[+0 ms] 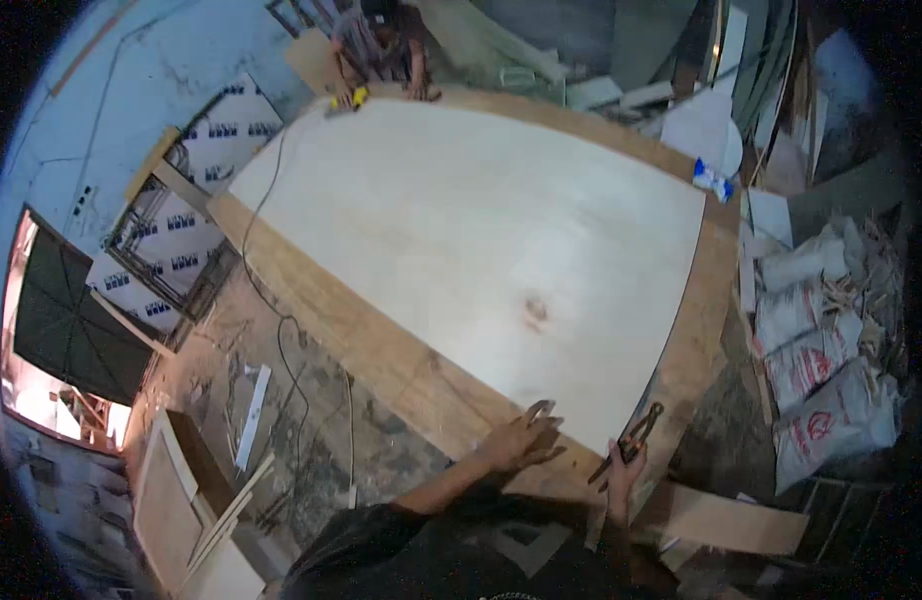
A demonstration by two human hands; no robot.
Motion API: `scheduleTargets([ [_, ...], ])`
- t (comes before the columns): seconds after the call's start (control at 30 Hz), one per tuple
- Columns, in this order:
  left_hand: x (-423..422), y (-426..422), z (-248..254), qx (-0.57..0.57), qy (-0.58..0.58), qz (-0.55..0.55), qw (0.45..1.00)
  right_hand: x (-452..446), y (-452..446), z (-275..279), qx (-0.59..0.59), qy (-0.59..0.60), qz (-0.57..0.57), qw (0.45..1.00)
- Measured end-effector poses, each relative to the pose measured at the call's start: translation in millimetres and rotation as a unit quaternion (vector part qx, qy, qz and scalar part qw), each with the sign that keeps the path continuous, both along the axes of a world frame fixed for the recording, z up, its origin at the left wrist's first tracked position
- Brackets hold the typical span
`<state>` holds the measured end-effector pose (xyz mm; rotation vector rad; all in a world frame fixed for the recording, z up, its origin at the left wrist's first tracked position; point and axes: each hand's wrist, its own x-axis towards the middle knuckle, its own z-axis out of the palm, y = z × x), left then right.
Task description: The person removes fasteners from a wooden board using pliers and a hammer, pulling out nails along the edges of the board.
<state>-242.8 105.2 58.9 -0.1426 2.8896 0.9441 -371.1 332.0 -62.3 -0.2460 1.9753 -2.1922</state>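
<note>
A large pale sheet (461,220) lies on a wider brown wooden board (381,340). My left hand (521,440) is over the near edge of the sheet with its fingers apart and nothing in them. To its right, my right hand (626,468) is closed around a dark pair of pincers (641,430) by the sheet's near right corner. The pincers' head points away from me.
Across the board a co-worker (381,45) leans over a yellow power tool (353,98), its cable running down the left side. A blue and white packet (713,180) lies at the right corner. Filled sacks (831,420) are stacked at right; wood pieces (253,415) stand lower left.
</note>
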Motion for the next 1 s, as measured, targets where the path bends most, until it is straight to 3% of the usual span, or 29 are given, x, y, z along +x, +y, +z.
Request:
scheduleTargets([
  [0.13, 21, -17, -14, 0.075, 0.068, 0.084, 0.991, 2, -5, -6, -0.024, -0.019, -0.046, 0.998],
  [0.17, 30, -21, -20, 0.112, 0.077, 0.156, 0.978, 0, -1, -11, 0.034, -0.003, -0.038, 0.999],
  [0.2, 38, -24, -26, 0.151, 0.084, 0.227, 0.958, -5, 2, -16, 0.092, 0.012, -0.031, 0.995],
  [0.27, 56, -28, -41, 0.167, 0.103, 0.383, 0.903, -6, 3, -25, 0.035, -0.005, -0.018, 0.999],
  [0.3, 67, -30, -54, 0.169, 0.108, 0.385, 0.901, -9, 6, -48, 0.089, 0.017, -0.041, 0.995],
  [0.37, 87, -35, -83, 0.148, 0.159, 0.484, 0.848, -12, 6, -53, 0.097, 0.029, -0.052, 0.994],
  [0.47, 96, -31, -98, 0.112, 0.215, 0.49, 0.837, -10, 4, -38, 0.055, 0.026, -0.026, 0.998],
  [0.5, 89, -26, -88, 0.028, 0.172, 0.494, 0.852, -8, 4, -26, 0.026, -0.006, -0.003, 1.0],
  [0.6, 80, -22, -96, 0.005, 0.158, 0.519, 0.84, 3, -9, 12, -0.051, -0.05, -0.032, 0.997],
  [0.63, 77, -18, -94, 0.01, 0.146, 0.538, 0.83, -1, -3, 11, 0.071, -0.01, -0.01, 0.997],
  [0.73, 77, -23, -112, -0.001, 0.178, 0.539, 0.823, 0, -1, 10, 0.027, -0.032, -0.012, 0.999],
  [0.83, 79, -24, -122, -0.061, 0.173, 0.52, 0.834, -2, -3, -11, 0.059, -0.008, -0.031, 0.998],
  [0.93, 73, -16, -85, -0.007, 0.139, 0.543, 0.828, -5, 3, -34, 0.128, 0.056, -0.078, 0.987],
  [1.0, 73, -16, -78, -0.008, 0.117, 0.537, 0.835, -1, -2, -13, 0.077, 0.033, -0.059, 0.995],
])
